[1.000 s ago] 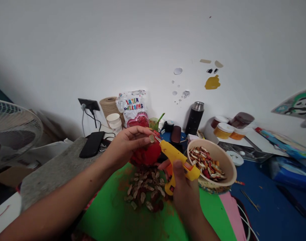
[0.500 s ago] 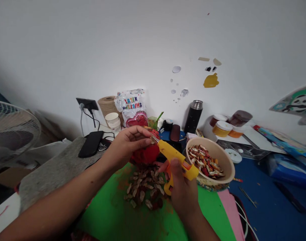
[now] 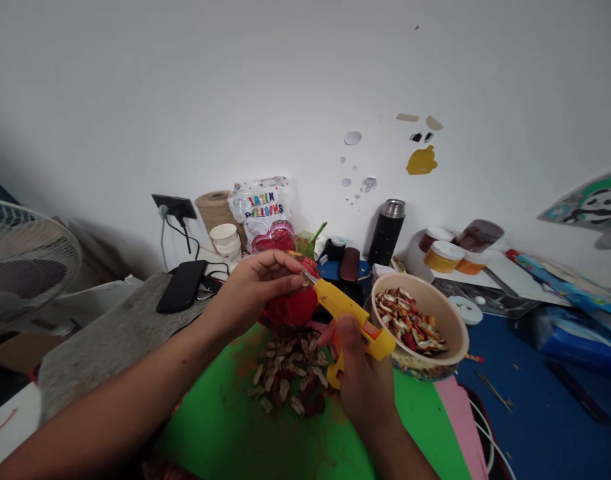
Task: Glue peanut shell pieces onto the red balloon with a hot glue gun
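Between the thumb and fingers of my left hand (image 3: 265,283) is a small peanut shell piece (image 3: 305,280). My right hand (image 3: 363,373) is wrapped round a yellow glue gun (image 3: 348,303), its metal nozzle touching or very close to that shell. Right behind my left hand stands a red rounded object (image 3: 290,310), partly covered by the hand. Below it, many loose peanut shells (image 3: 285,380) lie heaped on a green sheet (image 3: 225,427), some pale and some dark red.
To the right, a peach bowl (image 3: 458,330) holds painted shells. A black flask (image 3: 387,233), paint jars (image 3: 444,257) and a balloon packet (image 3: 263,213) stand by the wall. A phone (image 3: 181,287) lies on grey cloth at left, near a fan (image 3: 25,267).
Hardly anything differs. My right hand's fingers have shifted slightly round the glue gun's handle, while the nozzle stays at the shell and my left hand keeps its place.
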Demonstrator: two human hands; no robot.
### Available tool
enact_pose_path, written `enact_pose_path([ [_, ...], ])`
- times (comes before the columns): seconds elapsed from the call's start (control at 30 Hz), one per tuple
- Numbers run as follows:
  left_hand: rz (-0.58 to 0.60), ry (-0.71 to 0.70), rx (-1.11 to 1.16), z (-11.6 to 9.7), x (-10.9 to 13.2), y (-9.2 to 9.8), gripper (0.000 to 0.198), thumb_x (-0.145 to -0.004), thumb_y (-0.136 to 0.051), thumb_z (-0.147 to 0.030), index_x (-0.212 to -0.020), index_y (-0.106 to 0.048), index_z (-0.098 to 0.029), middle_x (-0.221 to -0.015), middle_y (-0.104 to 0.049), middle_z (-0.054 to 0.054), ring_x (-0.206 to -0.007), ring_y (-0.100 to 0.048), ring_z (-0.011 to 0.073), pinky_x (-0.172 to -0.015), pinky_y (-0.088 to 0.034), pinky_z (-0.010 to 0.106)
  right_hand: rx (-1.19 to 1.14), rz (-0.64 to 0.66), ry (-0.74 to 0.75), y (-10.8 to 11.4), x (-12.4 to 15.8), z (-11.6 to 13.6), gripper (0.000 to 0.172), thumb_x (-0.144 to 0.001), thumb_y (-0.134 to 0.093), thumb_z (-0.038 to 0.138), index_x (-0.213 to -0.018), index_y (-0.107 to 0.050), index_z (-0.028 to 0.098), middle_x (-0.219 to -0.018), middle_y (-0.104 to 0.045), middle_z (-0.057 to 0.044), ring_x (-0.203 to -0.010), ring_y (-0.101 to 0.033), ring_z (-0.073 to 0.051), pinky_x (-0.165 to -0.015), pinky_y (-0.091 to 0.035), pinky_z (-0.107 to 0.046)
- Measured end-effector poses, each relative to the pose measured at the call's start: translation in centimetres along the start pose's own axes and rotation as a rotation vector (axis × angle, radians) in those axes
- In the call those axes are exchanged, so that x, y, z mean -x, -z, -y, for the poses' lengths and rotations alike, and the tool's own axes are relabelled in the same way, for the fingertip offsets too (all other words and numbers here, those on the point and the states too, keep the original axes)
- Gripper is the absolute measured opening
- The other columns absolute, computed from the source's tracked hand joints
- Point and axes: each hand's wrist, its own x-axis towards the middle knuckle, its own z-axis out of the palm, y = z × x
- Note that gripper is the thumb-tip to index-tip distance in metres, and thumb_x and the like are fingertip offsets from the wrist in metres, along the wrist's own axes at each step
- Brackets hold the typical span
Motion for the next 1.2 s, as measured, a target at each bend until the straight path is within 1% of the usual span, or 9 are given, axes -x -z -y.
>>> enact_pose_path([
  [0.07, 0.005, 0.005, 0.002, 0.0, 0.0, 0.1, 0.031, -0.080, -0.107, -0.031, -0.092, -0.083, -0.018, -0.098, -0.088, 0.006, -0.092, -0.084, 0.0187, -0.091, -0.070, 0.030, 0.003, -0.005, 0.003, 0.0, 0.0, 0.1, 0.075, -0.091, -0.073, 0.092, -0.064, -0.071, 0.021, -0.061, -0.054, 0.002, -0.052, -0.041, -0.012, -0.046, -0.034, -0.026],
  [0.17, 0.005, 0.022, 0.002, 0.0, 0.0, 0.1, 0.031, -0.079, -0.108, -0.032, -0.093, -0.083, -0.019, -0.096, -0.088, 0.004, -0.087, -0.082, 0.0156, -0.086, -0.068, 0.026, 0.027, -0.004, 0.020, 0.1, 0.0, 0.1, 0.079, -0.091, -0.069, 0.095, -0.064, -0.071, 0.021, -0.062, -0.055, 0.001, -0.053, -0.041, -0.012, -0.046, -0.032, -0.026],
  [0.27, 0.001, 0.019, 0.010, 0.0, 0.1, 0.1, 0.030, -0.079, -0.108, -0.031, -0.092, -0.084, -0.019, -0.095, -0.088, 0.004, -0.084, -0.081, 0.0141, -0.084, -0.066, 0.024, 0.034, -0.004, 0.036, 0.1, -0.2, -0.1, 0.080, -0.092, -0.067, 0.097, -0.064, -0.072, 0.021, -0.061, -0.055, 0.001, -0.052, -0.040, -0.012, -0.046, -0.033, -0.027],
  [0.4, 0.001, 0.013, 0.005, -0.2, 0.1, 0.0, 0.030, -0.079, -0.108, -0.030, -0.092, -0.083, -0.018, -0.093, -0.087, 0.004, -0.084, -0.081, 0.0151, -0.084, -0.066, 0.025, 0.013, 0.021, 0.095, 0.2, -0.7, -0.9, 0.076, -0.095, -0.069, 0.090, -0.062, -0.071, 0.022, -0.057, -0.052, 0.002, -0.048, -0.039, -0.012, -0.044, -0.035, -0.026],
  [0.5, -0.008, 0.011, -0.014, -0.3, 0.2, 0.0, 0.032, -0.078, -0.108, -0.031, -0.092, -0.082, -0.018, -0.092, -0.086, 0.004, -0.083, -0.081, 0.0163, -0.083, -0.067, 0.026, 0.018, 0.019, 0.110, 0.2, -0.8, -1.4, 0.074, -0.097, -0.070, 0.087, -0.062, -0.070, 0.022, -0.056, -0.051, 0.003, -0.047, -0.038, -0.011, -0.044, -0.035, -0.026],
  [0.67, -0.016, -0.019, -0.030, -0.4, 0.1, 0.1, 0.031, -0.079, -0.107, -0.029, -0.093, -0.081, -0.019, -0.093, -0.085, 0.003, -0.086, -0.079, 0.0166, -0.085, -0.066, 0.027, 0.036, -0.007, 0.082, 0.2, -0.6, -1.1, 0.074, -0.096, -0.070, 0.088, -0.063, -0.071, 0.022, -0.058, -0.055, 0.001, -0.049, -0.043, -0.012, -0.046, -0.038, -0.026],
  [0.8, -0.047, -0.023, -0.041, -0.4, 0.1, 0.2, 0.032, -0.077, -0.108, -0.028, -0.093, -0.082, -0.019, -0.093, -0.083, 0.002, -0.086, -0.077, 0.0148, -0.082, -0.064, 0.024, 0.032, -0.002, 0.077, 0.1, -0.4, -0.7, 0.076, -0.095, -0.070, 0.090, -0.061, -0.069, 0.022, -0.057, -0.052, 0.002, -0.048, -0.040, -0.011, -0.046, -0.037, -0.026],
  [1.0, -0.068, -0.019, -0.066, -0.6, 0.3, 0.0, 0.029, -0.077, -0.107, -0.028, -0.093, -0.083, -0.019, -0.101, -0.085, 0.004, -0.092, -0.079, 0.0176, -0.086, -0.065, 0.026, 0.044, -0.019, 0.037, -0.2, 0.0, 0.3, 0.080, -0.093, -0.067, 0.095, -0.063, -0.070, 0.021, -0.060, -0.054, 0.002, -0.052, -0.045, -0.012, -0.050, -0.039, -0.027],
  [1.2, -0.079, -0.007, -0.066, -0.7, 0.4, 0.0, 0.029, -0.076, -0.108, -0.029, -0.095, -0.088, -0.020, -0.102, -0.088, 0.006, -0.092, -0.082, 0.0193, -0.085, -0.067, 0.028, 0.065, 0.001, 0.049, 0.0, -0.1, 0.1, 0.081, -0.095, -0.064, 0.096, -0.064, -0.070, 0.021, -0.060, -0.053, 0.002, -0.053, -0.043, -0.012, -0.048, -0.034, -0.027],
])
